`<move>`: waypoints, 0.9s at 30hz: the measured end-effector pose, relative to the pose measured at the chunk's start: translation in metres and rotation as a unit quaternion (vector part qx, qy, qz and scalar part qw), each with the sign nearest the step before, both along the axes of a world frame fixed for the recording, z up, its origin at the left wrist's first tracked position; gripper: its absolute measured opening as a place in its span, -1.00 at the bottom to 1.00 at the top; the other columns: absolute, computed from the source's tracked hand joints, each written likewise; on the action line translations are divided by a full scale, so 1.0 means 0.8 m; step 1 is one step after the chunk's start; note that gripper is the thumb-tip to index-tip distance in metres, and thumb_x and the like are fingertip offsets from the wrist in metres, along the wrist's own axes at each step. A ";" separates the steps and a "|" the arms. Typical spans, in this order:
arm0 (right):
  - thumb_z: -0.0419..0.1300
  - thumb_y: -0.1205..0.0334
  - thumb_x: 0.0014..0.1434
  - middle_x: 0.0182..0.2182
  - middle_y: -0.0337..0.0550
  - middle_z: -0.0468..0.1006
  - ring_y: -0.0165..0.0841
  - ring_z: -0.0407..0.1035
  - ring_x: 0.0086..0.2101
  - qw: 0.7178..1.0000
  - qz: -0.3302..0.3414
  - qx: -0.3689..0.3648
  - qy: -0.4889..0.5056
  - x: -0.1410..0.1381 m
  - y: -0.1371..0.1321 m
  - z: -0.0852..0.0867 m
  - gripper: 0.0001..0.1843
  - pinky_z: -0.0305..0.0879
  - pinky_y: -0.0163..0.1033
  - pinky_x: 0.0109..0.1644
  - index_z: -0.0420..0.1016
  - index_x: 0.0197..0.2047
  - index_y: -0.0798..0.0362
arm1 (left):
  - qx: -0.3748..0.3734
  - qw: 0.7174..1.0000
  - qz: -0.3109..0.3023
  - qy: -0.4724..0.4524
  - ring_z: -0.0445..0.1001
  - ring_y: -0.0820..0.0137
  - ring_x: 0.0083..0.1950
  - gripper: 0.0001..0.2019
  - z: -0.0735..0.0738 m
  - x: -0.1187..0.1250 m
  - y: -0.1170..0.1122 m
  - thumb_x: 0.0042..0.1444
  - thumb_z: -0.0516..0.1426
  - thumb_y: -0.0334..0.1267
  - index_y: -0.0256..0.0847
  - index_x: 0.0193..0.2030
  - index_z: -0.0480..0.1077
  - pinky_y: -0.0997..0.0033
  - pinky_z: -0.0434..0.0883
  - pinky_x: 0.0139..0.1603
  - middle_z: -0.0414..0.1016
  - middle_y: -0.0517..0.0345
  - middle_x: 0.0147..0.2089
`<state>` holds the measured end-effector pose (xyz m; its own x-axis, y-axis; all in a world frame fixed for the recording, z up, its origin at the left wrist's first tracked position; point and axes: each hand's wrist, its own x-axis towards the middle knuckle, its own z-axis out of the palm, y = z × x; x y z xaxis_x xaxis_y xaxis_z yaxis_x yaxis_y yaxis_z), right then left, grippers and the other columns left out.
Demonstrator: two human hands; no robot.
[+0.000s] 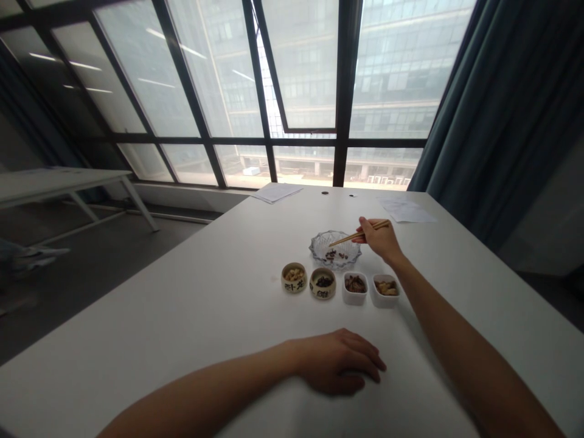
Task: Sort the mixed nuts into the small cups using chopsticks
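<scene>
My right hand grips a pair of wooden chopsticks, their tips over a clear glass dish. A few small dark pieces lie in the dish. In front of it stand two round ceramic bowls with black characters, the left bowl with light brown pieces and the right bowl with dark ones. To their right are two white square cups, one cup with brown shreds and the other cup with yellowish-brown pieces. My left hand rests flat on the table nearer to me, fingers stretched out and holding nothing.
The white table reaches toward large windows. Paper sheets lie at its far left and more paper at far right. A small dark disc sits near the far edge. A blue curtain hangs at right; another table stands at left.
</scene>
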<state>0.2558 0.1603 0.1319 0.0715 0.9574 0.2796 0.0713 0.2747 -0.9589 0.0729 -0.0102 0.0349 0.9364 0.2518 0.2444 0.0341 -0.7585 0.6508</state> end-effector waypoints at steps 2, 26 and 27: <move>0.38 0.10 0.31 -0.59 -0.01 0.64 -0.26 0.61 -0.58 1.000 -0.002 -0.004 0.001 0.015 -0.011 0.028 -0.59 0.57 -0.37 -0.51 0.54 -0.52 0.12 | 0.001 1.000 -0.001 -0.002 0.42 0.20 0.41 -0.66 0.000 0.000 0.000 0.23 0.13 -0.26 -0.18 0.11 0.50 0.19 0.27 0.49 0.56 -0.06 0.28; 0.38 0.07 0.28 -0.59 -0.07 0.63 -0.25 0.61 -0.58 0.991 0.104 -0.018 -0.079 -0.005 -0.002 -0.012 -0.60 0.52 -0.37 -0.57 0.58 -0.52 0.11 | 0.019 1.000 -0.009 -0.015 0.43 0.19 0.40 -0.67 -0.001 0.000 0.001 0.22 0.13 -0.28 -0.24 0.10 0.51 0.23 0.29 0.48 0.57 -0.10 0.27; 0.36 0.06 0.30 -0.60 -0.06 0.63 -0.23 0.62 -0.57 0.993 0.089 -0.021 -0.068 -0.005 0.000 -0.015 -0.59 0.54 -0.36 -0.56 0.57 -0.52 0.11 | 0.018 1.000 -0.009 -0.015 0.43 0.19 0.40 -0.67 -0.001 0.000 0.001 0.22 0.13 -0.28 -0.24 0.10 0.51 0.23 0.28 0.48 0.56 -0.09 0.27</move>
